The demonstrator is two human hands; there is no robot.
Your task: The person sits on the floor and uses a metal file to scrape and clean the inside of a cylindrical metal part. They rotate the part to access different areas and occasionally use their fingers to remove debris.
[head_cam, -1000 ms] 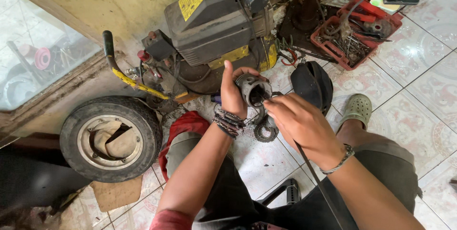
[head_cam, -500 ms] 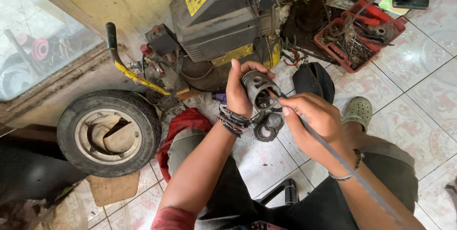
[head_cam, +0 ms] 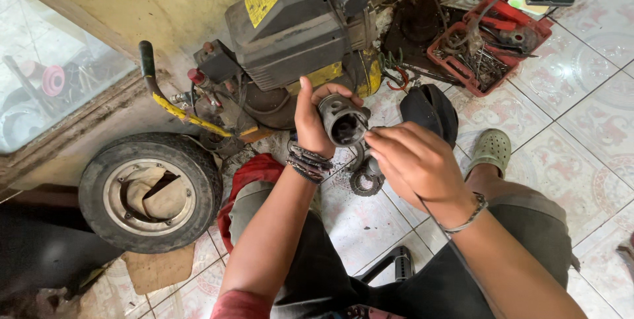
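Piston [head_cam: 343,119] work fills the middle of the head view: the left hand [head_cam: 310,121] has its fingers wrapped around a grey metal piston, open skirt turned toward the camera, held up in front of the knees and just below a grimy air compressor [head_cam: 297,28] with a yellow label. The right hand [head_cam: 413,160] sits just beside the piston's open end, fingers pinched narrow at its rim; whether they grip a small part there I cannot tell. Hanging beneath the piston is a dark connecting rod [head_cam: 364,177] with a ring-shaped end. The piston looks rigid, fairly weighty for its bulk and probably oily, so a full wrap around the skirt seems the safest hold, with the rod's swing kept in check. To the left a small tyred wheel [head_cam: 150,190] lies flat on the patterned tile floor [head_cam: 581,114], a red rag [head_cam: 254,170] is draped near the left knee, a red tool tray [head_cam: 492,45] sits at upper right, and a green clog [head_cam: 490,150] covers the right foot.
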